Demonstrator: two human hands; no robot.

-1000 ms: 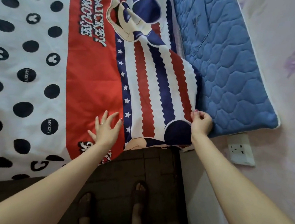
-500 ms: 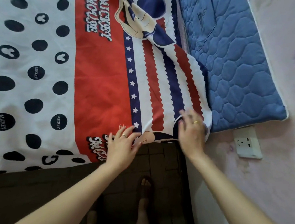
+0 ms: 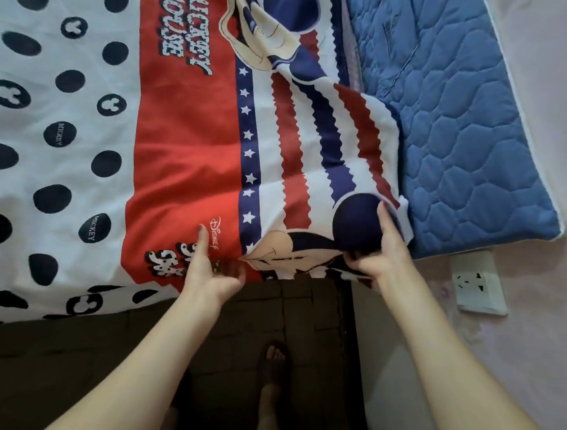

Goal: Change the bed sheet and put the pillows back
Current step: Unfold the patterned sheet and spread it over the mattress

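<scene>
Here the right hand (image 3: 379, 253) pinches the sheet (image 3: 184, 159) corner beside bare blue mattress pad (image 3: 467, 144) (to its right), left hand (image 3: 208, 270) gripping the hem.

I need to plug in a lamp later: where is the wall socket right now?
The wall socket sits at lower right of the head view, on the pink wall just below the blue quilted mattress pad corner, right of the right hand.

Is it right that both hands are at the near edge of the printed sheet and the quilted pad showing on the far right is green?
Not quite. The head view shows the quilted pad is blue, not green. Both hands, left and right, are at the near edge of the printed sheet.
</scene>
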